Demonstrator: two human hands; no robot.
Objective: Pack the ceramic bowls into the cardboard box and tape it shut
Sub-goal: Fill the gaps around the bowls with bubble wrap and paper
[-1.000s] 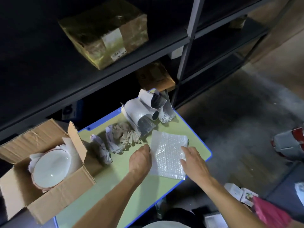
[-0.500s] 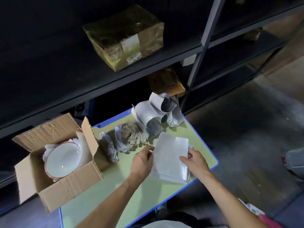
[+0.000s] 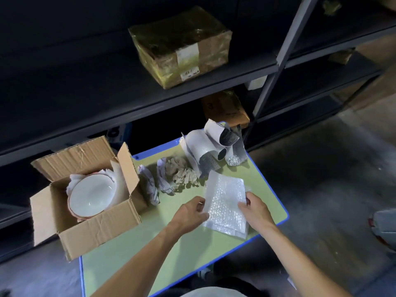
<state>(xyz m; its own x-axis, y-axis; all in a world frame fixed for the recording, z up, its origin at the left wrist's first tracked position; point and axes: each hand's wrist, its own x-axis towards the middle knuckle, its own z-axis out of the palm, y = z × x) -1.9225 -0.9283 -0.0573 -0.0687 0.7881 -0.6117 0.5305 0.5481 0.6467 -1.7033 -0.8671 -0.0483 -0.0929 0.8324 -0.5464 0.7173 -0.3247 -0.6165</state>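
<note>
Head view: looking down on a green table [image 3: 171, 254] in front of dark shelving.
Bowl [image 3: 91, 195]: sitting rim-up inside the box [image 3: 96, 230], nesting in white paper; seemingly stacking on another, count unclear.
Box: standing open at the table's left edge, flaps up, no tape showing.
Wrap [image 3: 225, 202]: lying between both hands over the table's right half; touching the table or hanging just above it, cannot tell.
Left grip [image 3: 190, 211]: clamping on the wrap's left edge, thumb and fingers curling round it.
Right grip [image 3: 255, 211]: pinching the wrap's right edge.
Filler: paper wads [image 3: 147, 185] and shreds [image 3: 182, 174] lying between box and wrap.
Handling, wrap: judging it light, limp and a little slick; probably sagging from one corner, so gripping two opposite edges.
Handling, bowl: judging it glazed, weighty, slippery and prone to chipping at the rim; probably best cradling wall and base with both hands, not pinching the rim.
</note>
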